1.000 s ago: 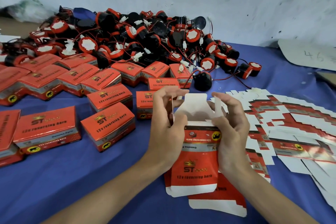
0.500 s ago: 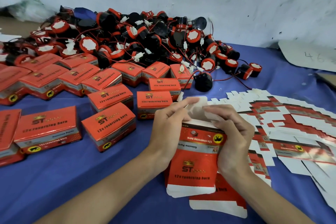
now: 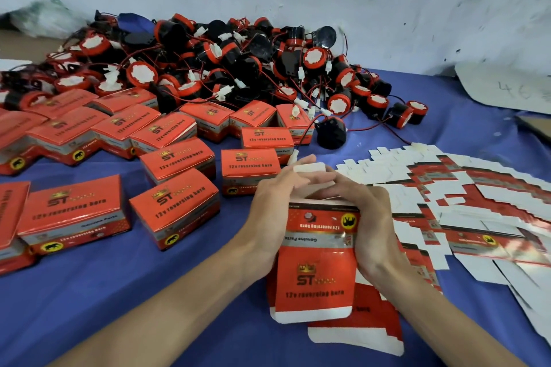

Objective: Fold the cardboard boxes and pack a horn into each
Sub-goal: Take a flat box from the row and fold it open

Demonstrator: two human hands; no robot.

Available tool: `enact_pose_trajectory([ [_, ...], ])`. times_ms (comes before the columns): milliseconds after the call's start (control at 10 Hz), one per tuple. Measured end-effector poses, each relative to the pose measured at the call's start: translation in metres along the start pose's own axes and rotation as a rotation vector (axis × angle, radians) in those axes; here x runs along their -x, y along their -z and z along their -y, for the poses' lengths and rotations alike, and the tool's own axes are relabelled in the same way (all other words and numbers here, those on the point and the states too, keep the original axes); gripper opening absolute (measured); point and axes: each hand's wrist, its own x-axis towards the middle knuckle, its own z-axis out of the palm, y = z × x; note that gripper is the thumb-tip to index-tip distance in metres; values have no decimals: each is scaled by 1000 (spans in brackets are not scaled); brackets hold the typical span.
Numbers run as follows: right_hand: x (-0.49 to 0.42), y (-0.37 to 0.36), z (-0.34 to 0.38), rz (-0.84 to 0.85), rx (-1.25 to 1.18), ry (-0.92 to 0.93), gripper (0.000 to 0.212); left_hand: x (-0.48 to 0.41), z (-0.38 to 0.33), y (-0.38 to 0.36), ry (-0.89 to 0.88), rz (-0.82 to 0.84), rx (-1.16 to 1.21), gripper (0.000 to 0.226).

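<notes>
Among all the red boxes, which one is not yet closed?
The box between the left hand and right hand: its white flaps are unsealed, while the boxes on the cloth are shut.

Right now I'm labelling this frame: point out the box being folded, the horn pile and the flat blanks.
box being folded point(image 3: 316, 277), head view, red front panel.
horn pile point(image 3: 226, 62), head view, middle.
flat blanks point(image 3: 477, 202), head view, spread's centre.

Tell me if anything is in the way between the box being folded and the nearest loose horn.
Nothing visible blocks it. The box is in both hands, left hand and right hand. The nearest horn lies just beyond, across bare blue cloth.
</notes>
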Motion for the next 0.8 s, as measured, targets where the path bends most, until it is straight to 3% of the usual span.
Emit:
enact_pose_trajectory([
  [200,-1,-1,-3,-170,88,90,27,6,3,-5,-91,-267,-101,28],
  [400,-4,1,2,-73,149,12,30,13,3,-5,4,-144,-48,28],
  [600,-4,2,3,-21,37,-88,35,10,2,-4,56,-153,-69,25],
  [800,-3,2,1,-110,122,-5,37,-4,-3,-7,34,-139,-108,18],
])
